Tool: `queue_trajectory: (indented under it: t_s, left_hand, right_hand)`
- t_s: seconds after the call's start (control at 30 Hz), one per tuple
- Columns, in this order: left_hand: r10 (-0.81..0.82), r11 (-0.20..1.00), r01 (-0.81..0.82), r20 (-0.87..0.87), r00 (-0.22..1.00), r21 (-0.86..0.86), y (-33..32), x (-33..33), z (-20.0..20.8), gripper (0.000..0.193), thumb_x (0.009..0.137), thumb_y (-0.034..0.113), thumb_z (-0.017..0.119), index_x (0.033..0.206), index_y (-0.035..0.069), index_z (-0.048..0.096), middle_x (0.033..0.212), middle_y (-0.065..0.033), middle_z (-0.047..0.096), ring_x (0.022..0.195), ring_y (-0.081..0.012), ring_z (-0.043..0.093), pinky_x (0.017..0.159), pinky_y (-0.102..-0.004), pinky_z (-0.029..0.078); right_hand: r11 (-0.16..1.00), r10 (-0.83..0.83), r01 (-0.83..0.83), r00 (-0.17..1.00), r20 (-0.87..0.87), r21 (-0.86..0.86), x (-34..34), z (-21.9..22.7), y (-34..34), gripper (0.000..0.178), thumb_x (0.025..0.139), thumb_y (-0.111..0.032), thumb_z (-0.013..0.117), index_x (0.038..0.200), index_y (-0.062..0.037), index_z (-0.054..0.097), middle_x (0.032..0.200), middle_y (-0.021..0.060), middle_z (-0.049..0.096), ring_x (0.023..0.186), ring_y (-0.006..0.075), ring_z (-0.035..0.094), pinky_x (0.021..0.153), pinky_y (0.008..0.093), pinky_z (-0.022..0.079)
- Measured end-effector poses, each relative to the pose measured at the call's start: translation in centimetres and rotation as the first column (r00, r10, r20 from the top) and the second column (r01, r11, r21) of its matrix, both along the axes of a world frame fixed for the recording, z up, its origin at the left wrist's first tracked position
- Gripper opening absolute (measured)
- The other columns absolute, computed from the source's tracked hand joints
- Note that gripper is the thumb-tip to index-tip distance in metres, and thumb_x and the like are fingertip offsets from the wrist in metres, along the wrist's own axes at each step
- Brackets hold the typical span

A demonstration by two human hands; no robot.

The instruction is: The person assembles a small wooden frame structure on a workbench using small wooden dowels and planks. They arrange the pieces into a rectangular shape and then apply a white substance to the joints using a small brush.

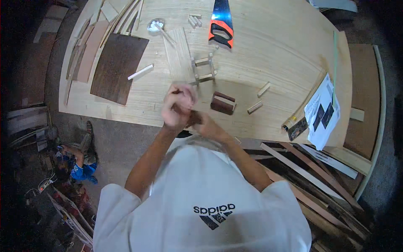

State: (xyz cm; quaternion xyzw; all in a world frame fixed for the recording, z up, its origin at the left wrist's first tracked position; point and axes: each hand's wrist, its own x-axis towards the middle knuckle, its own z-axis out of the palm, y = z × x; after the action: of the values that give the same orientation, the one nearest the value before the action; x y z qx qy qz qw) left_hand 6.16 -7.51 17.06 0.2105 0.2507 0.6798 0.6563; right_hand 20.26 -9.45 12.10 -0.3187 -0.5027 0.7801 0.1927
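With the left hand (pixel 178 107) half-curled, the right hand (pixel 205 124) and any grip too blurred to tell, the small wooden frame (pixel 205 77) just beyond seems light, stiff, weak-jointed, best held by opposite sides.

Worktop (pixel 277 54) shows pale tan wood grain.
Saw handle (pixel 221 24) is orange and black; block (pixel 223 105), reddish brown, pale-striped; panel (pixel 119 68), dark brown; paper (pixel 324 126), white with black shapes.

Large pale wooden table (pixel 277 46); dull grey floor (pixel 121 145); dim edges.
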Motion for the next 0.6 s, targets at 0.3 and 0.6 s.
queue_trajectory:
  t_s: [0.3, 0.6]
  left_hand:
    - [-0.031, 0.984, -0.029, 0.333, 0.942, 0.174, 0.1, -0.9, 9.0, 0.011, 0.095, 0.017, 0.044, 0.099, 0.01, 0.051, 0.068, 0.0027, 0.038, 0.065, -0.0114, 0.037, 0.072, -0.0341, 0.037]
    - [0.058, 0.968, -0.07, 0.057, 0.997, 0.242, 0.4, -1.0, 13.6, 0.019, 0.099, 0.021, 0.038, 0.088, 0.008, 0.048, 0.055, 0.0017, 0.047, 0.049, -0.0101, 0.036, 0.056, -0.0272, 0.036]
  right_hand:
    - [0.9, -0.178, 0.101, 0.973, -0.145, -0.425, -5.8, 8.9, -3.1, 0.057, 0.075, -0.005, 0.065, 0.131, 0.0002, 0.054, 0.122, 0.0099, 0.062, 0.114, 0.0169, 0.055, 0.095, 0.0329, 0.046]
    - [0.79, -0.255, 0.105, 0.952, -0.169, -0.604, -6.2, 12.5, -2.0, 0.038, 0.083, -0.002, 0.067, 0.12, -0.0035, 0.058, 0.114, 0.0061, 0.063, 0.108, 0.019, 0.06, 0.093, 0.0347, 0.049]
